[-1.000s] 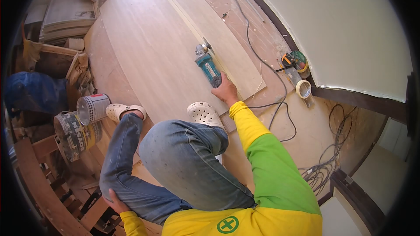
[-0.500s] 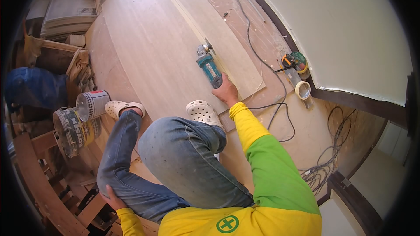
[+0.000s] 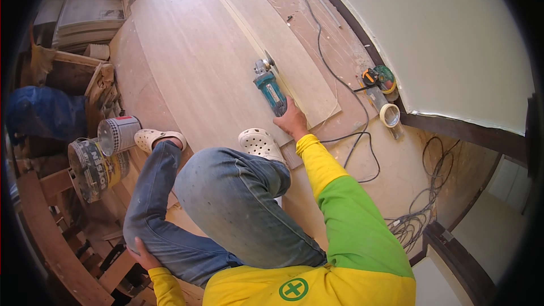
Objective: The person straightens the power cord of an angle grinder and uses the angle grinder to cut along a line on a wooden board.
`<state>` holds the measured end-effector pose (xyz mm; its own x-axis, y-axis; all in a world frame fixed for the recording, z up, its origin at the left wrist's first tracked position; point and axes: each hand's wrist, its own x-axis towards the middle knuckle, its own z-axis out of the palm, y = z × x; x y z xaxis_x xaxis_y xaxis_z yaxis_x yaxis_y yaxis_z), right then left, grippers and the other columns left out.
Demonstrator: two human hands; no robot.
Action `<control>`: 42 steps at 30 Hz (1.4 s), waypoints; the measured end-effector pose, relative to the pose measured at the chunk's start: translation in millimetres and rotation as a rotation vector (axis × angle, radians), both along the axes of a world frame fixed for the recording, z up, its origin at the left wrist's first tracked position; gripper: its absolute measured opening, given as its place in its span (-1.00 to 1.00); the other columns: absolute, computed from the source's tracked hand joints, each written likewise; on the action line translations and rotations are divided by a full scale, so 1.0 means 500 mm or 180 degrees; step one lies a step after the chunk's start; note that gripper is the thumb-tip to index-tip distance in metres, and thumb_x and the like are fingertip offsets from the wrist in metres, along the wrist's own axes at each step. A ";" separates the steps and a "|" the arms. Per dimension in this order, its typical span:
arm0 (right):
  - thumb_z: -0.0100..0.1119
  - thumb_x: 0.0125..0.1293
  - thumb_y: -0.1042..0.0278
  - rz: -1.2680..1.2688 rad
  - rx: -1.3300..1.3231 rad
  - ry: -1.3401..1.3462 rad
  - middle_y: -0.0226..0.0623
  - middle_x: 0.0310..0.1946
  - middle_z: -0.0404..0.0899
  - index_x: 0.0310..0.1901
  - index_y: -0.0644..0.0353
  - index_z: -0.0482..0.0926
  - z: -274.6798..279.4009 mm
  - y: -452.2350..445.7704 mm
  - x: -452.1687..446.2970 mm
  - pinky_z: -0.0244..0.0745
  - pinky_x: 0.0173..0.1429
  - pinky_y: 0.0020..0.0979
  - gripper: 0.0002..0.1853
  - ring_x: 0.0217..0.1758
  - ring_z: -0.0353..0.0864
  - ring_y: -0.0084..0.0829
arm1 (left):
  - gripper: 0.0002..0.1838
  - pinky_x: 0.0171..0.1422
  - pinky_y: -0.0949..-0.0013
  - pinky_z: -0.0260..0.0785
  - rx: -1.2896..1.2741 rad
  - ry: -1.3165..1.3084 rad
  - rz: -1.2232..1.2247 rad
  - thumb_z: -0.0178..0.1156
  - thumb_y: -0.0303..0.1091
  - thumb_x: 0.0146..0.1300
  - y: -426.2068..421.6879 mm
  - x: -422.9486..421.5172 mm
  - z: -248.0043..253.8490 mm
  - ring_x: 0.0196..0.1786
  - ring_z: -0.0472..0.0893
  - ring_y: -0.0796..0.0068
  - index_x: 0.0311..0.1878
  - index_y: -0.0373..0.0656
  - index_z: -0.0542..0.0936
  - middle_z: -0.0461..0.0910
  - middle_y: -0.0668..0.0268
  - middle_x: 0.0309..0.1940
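My right hand (image 3: 292, 119) is wrapped round the rear end of a teal angle grinder (image 3: 270, 90). The grinder's metal head and disc point away from me, over a long slit in the pale plywood sheet (image 3: 198, 62). A black cord runs from behind my right hand across the floor. My left hand (image 3: 145, 254) rests against my left leg near the knee, with its fingers partly hidden.
Two paint cans (image 3: 119, 135) and a blue bag (image 3: 45, 112) are at the left. A tape roll (image 3: 390, 115), a tape measure (image 3: 370, 77) and green discs (image 3: 385, 78) lie by the right wall. Coiled cable (image 3: 413, 225) sits at lower right.
The view has shifted slightly. My right hand keeps its hold on the grinder, which stays at about the same place along the slit. My left hand remains at my leg.
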<state>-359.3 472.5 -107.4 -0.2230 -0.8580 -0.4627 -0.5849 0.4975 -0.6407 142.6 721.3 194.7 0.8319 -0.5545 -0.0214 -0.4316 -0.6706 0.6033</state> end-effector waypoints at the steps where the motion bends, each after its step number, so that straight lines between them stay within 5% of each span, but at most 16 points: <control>1: 0.36 -0.01 0.12 -0.0004 -0.0008 0.0007 0.12 0.01 0.67 0.44 0.03 0.23 -0.003 0.004 0.000 0.55 0.20 -0.07 -0.09 0.07 0.68 0.09 | 0.05 0.55 0.22 0.11 0.0012 0.0001 -0.0004 0.24 0.27 0.32 -0.004 -0.007 0.004 0.45 0.32 0.15 0.53 -0.44 0.13 0.23 -0.08 0.48; 32: 0.37 -0.01 0.12 0.0010 0.0164 0.0022 0.09 0.00 0.67 0.44 -0.02 0.20 0.003 0.069 -0.021 0.54 0.21 -0.06 -0.08 0.08 0.68 0.09 | 0.00 0.49 0.24 0.20 0.0038 0.0031 -0.0087 0.23 0.26 0.32 0.005 0.025 0.005 0.36 0.42 0.19 0.51 -0.40 0.21 0.33 -0.01 0.42; 37: 0.36 0.00 0.12 -0.0002 0.0076 -0.0013 0.10 0.00 0.67 0.44 -0.01 0.21 0.000 0.086 -0.026 0.54 0.21 -0.06 -0.09 0.08 0.67 0.09 | -0.11 0.35 0.26 0.38 -0.0305 0.1621 0.0108 0.23 0.24 0.32 -0.017 0.006 0.035 0.19 0.55 0.28 0.44 -0.34 0.34 0.48 0.08 0.27; 42: 0.37 0.00 0.12 -0.0026 0.0062 0.0005 0.10 0.00 0.67 0.43 0.00 0.23 0.001 0.105 -0.031 0.54 0.20 -0.05 -0.10 0.08 0.67 0.10 | -0.13 0.32 0.26 0.41 -0.0260 0.1658 0.0135 0.23 0.24 0.32 -0.012 0.017 0.032 0.15 0.58 0.29 0.41 -0.35 0.38 0.52 0.10 0.22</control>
<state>-374.6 525.0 -106.8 -0.2309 -0.8469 -0.4790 -0.5817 0.5148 -0.6298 151.1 715.2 210.5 0.7443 -0.5378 -0.3960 -0.0342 -0.6229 0.7816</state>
